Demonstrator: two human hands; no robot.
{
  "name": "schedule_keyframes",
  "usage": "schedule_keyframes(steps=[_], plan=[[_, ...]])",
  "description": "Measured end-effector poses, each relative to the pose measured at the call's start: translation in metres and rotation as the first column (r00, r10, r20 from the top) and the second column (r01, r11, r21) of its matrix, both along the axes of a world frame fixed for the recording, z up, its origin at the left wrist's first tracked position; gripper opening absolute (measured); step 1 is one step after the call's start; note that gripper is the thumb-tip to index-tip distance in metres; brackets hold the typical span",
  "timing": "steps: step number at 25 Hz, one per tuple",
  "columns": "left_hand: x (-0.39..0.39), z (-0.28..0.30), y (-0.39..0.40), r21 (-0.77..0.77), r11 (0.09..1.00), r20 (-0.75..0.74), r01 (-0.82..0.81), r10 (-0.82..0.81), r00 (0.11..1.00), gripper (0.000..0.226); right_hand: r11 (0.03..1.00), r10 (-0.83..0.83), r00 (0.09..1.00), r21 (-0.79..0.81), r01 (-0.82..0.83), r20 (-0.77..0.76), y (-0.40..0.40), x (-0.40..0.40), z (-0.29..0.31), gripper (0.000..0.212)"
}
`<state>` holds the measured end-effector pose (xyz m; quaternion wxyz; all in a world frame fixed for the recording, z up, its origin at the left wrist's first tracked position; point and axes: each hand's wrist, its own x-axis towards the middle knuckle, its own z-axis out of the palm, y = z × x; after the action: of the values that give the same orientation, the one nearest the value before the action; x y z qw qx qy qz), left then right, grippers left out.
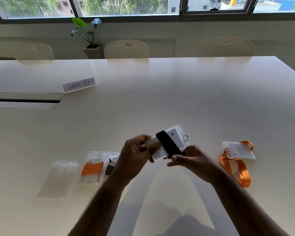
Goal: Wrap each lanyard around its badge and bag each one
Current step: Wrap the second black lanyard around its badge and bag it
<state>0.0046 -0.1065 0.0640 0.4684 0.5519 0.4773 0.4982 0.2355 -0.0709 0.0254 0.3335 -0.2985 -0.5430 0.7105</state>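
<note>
On the white desk [160,92], left of your grip, lie an empty zip bag [61,178] and two bagged badges [94,167] — those look done. Right of it waits the orange-lanyard badge [238,150], unwrapped. Your left hand [136,154] and right hand [191,159] both clasp the white badge [174,138] above the desk, black lanyard [169,146] wound across it — bagging remains.

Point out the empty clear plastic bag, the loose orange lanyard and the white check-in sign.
Empty clear plastic bag [58,179]: head view, middle of the flat bag.
Loose orange lanyard [243,174]: head view, lower strap loop.
White check-in sign [78,84]: head view, centre of the lettering.
</note>
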Motion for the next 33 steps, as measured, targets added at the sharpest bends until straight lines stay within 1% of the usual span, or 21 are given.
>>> schedule_keyframes(steps=[2,3,5,6,9,12,13,15,17,18,19,21,23,25,30,33], plan=[[-0.002,-0.003,0.002,-0.003,0.999,-0.002,-0.035,0.035,0.999,0.024,0.991,-0.096,0.993,0.099,0.088,0.070,0.001,-0.001,-0.002,0.054],[-0.001,-0.003,0.003,-0.004,0.999,-0.010,-0.053,0.053,0.999,0.025,0.986,-0.115,0.990,0.132,0.103,0.084,0.000,-0.001,-0.002,0.047],[0.001,-0.003,0.003,-0.008,0.995,-0.030,-0.097,0.097,0.995,0.019,0.975,-0.138,0.984,0.191,0.114,0.116,-0.002,-0.001,-0.003,0.030],[0.002,-0.003,0.003,-0.012,0.992,-0.035,-0.125,0.124,0.992,0.014,0.969,-0.154,0.979,0.214,0.123,0.136,-0.003,-0.001,-0.002,0.024],[0.002,-0.006,0.006,-0.024,0.980,-0.040,-0.196,0.195,0.980,0.008,0.967,-0.168,0.973,0.219,0.131,0.159,-0.006,0.000,-0.004,0.019],[0.001,-0.011,0.008,-0.006,0.964,-0.121,-0.266,0.264,0.957,0.008,0.962,-0.176,0.952,0.247,0.113,0.249,-0.012,-0.001,-0.003,0.008],[0.002,-0.012,0.008,0.012,0.955,-0.149,-0.297,0.296,0.944,0.009,0.958,-0.182,0.945,0.267,0.108,0.272,-0.014,-0.002,-0.002,0.008],[0.005,-0.015,0.008,0.036,0.932,-0.157,-0.361,0.362,0.919,0.011,0.946,-0.205,0.925,0.309,0.102,0.321,-0.019,-0.003,0.004,0.011],[0.006,-0.020,0.009,0.052,0.914,-0.157,-0.403,0.406,0.900,0.014,0.922,-0.245,0.867,0.380,0.071,0.433,-0.022,-0.003,0.014,0.016],[0.006,-0.023,0.010,0.069,0.909,-0.182,-0.410,0.416,0.891,0.016,0.914,-0.265,0.840,0.400,0.064,0.472,-0.025,-0.004,0.019,0.019],[0.007,-0.025,0.010,0.098,0.904,-0.221,-0.415,0.427,0.877,0.017,0.914,-0.276,0.841,0.397,0.080,0.465,-0.027,-0.006,0.021,0.021],[0.010,-0.028,0.009,0.178,0.890,-0.291,-0.420,0.455,0.841,0.019,0.927,-0.298,0.879,0.335,0.172,0.374,-0.030,-0.013,0.021,0.022],[0.015,-0.030,0.005,0.264,0.875,-0.330,-0.407,0.478,0.814,0.020,0.916,-0.350,0.892,0.306,0.260,0.288,-0.033,-0.021,0.019,0.020],[0.019,-0.032,0.002,0.325,0.871,-0.381,-0.367,0.476,0.792,0.021,0.909,-0.368,0.898,0.298,0.292,0.241,-0.034,-0.025,0.016,0.017],[0.027,-0.037,-0.007,0.402,0.877,-0.497,-0.262,0.449,0.743,0.019,0.931,-0.351,0.923,0.166,0.325,0.159,-0.034,-0.026,0.020,0.019],[0.039,-0.038,-0.016,0.371,0.904,-0.517,-0.213,0.391,0.762,0.019,0.916,-0.391,0.909,0.150,0.371,0.141,-0.033,-0.025,0.025,0.023]])
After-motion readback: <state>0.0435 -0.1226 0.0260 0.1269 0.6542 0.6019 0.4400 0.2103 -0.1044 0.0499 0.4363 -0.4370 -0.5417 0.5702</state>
